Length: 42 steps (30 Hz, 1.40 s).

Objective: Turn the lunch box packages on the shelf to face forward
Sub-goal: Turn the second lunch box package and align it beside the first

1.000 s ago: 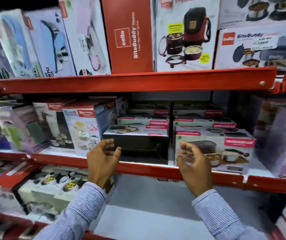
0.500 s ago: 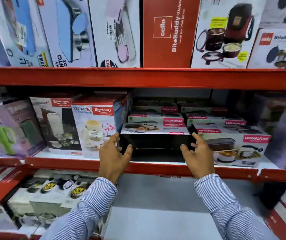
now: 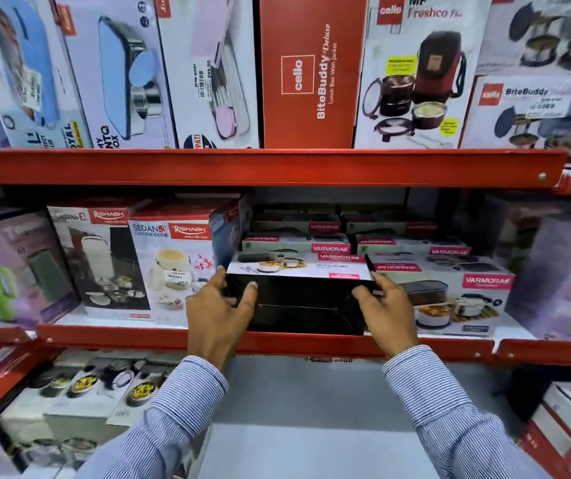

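Centre of frame, middle shelf: both hands are clamping one Varmora package by its short ends. Left hand is pressing the left end, thumb lying across the black face, fingers curled round the corner. Right hand is pressing the right end, fingers wrapped behind. The black, picture-less side is showing outward, printed panel lying on top, so this end-to-end hold is probably for rotating it. Front lower edge is sitting at the shelf lip.

Count: one package being held; one neighbouring package just to its right, already showing its picture. Behind, roughly four more Varmora boxes are stacking up; exact number unclear in shadow. Two Rishabh cartons are standing left of centre.
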Each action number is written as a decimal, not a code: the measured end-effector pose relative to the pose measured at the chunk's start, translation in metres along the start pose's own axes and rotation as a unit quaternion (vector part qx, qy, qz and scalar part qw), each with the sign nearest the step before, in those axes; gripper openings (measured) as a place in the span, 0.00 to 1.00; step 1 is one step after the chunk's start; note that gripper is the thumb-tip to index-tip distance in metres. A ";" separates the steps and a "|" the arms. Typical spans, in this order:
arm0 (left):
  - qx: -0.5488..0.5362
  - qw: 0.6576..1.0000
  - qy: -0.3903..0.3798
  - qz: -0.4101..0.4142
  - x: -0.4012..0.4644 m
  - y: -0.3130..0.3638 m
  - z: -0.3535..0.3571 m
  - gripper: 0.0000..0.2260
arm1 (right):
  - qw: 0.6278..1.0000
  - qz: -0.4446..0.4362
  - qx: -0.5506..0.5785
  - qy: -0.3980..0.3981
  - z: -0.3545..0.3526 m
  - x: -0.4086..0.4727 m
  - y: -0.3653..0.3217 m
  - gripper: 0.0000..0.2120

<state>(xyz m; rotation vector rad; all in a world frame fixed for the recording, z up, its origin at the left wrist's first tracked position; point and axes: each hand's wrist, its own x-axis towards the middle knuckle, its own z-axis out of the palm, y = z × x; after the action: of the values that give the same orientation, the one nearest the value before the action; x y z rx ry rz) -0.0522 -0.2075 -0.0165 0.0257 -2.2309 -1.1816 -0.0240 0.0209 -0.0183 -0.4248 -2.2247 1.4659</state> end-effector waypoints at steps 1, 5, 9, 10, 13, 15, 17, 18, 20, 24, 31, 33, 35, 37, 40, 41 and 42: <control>-0.001 1.000 0.001 -0.004 -0.001 0.004 -0.004 0.27 | 1.000 0.001 0.021 0.004 -0.003 -0.001 0.000 0.30; -0.035 0.999 0.028 -0.011 -0.003 0.014 -0.018 0.24 | 0.992 0.007 0.122 -0.006 -0.017 -0.004 -0.008 0.18; -0.105 0.993 0.042 -0.027 -0.007 0.021 -0.033 0.19 | 0.976 0.016 0.218 -0.009 -0.031 -0.007 -0.010 0.09; -0.135 0.989 0.037 -0.045 -0.006 0.018 -0.035 0.20 | 0.972 0.024 0.232 -0.011 -0.034 -0.009 -0.012 0.12; -0.223 0.968 0.021 -0.111 -0.002 0.013 -0.041 0.34 | 0.965 0.033 0.259 -0.020 -0.041 -0.013 -0.014 0.21; -0.261 0.955 0.006 -0.140 0.000 0.012 -0.045 0.42 | 0.962 0.038 0.268 -0.015 -0.045 -0.017 -0.016 0.24; -0.317 0.935 -0.013 -0.156 0.001 0.011 -0.046 0.37 | 0.961 0.041 0.275 -0.002 -0.047 -0.021 -0.017 0.26; -0.346 0.922 -0.026 -0.170 0.000 0.011 -0.046 0.32 | 0.960 0.046 0.278 0.003 -0.048 -0.022 -0.017 0.26; -0.375 0.904 -0.059 -0.197 0.000 0.009 -0.048 0.23 | 0.955 0.049 0.293 0.000 -0.050 -0.023 -0.017 0.22; -0.365 0.899 -0.124 -0.208 0.003 0.002 -0.049 0.11 | 0.961 0.005 0.277 -0.030 -0.050 -0.026 -0.013 0.08; -0.309 0.930 -0.139 -0.144 0.005 -0.006 -0.050 0.10 | 0.979 -0.068 0.189 -0.030 -0.047 -0.025 -0.008 0.16; -0.264 0.949 -0.128 -0.112 0.007 -0.007 -0.048 0.11 | 0.986 -0.079 0.149 -0.016 -0.043 -0.023 -0.005 0.18; -0.238 0.960 -0.118 -0.086 0.008 -0.008 -0.044 0.13 | 0.990 -0.081 0.116 0.004 -0.039 -0.020 -0.003 0.19; -0.212 0.969 -0.103 -0.076 0.007 -0.010 -0.039 0.15 | 0.992 -0.080 0.100 0.016 -0.033 -0.018 -0.001 0.21; -0.179 0.978 -0.080 -0.067 0.006 -0.013 -0.030 0.15 | 0.993 -0.076 0.083 0.019 -0.027 -0.014 0.002 0.23; -0.174 0.980 -0.077 -0.064 0.005 -0.013 -0.028 0.15 | 0.994 -0.077 0.073 0.018 -0.025 -0.013 0.003 0.23; -0.165 0.982 -0.073 -0.059 0.004 -0.014 -0.026 0.15 | 0.995 -0.076 0.062 0.015 -0.023 -0.012 0.006 0.22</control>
<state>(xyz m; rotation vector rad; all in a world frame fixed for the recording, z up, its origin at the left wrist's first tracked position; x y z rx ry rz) -0.0460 -0.2363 -0.0140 -0.0653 -2.1521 -1.6540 -0.0012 0.0355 -0.0178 -0.2311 -2.0799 1.4966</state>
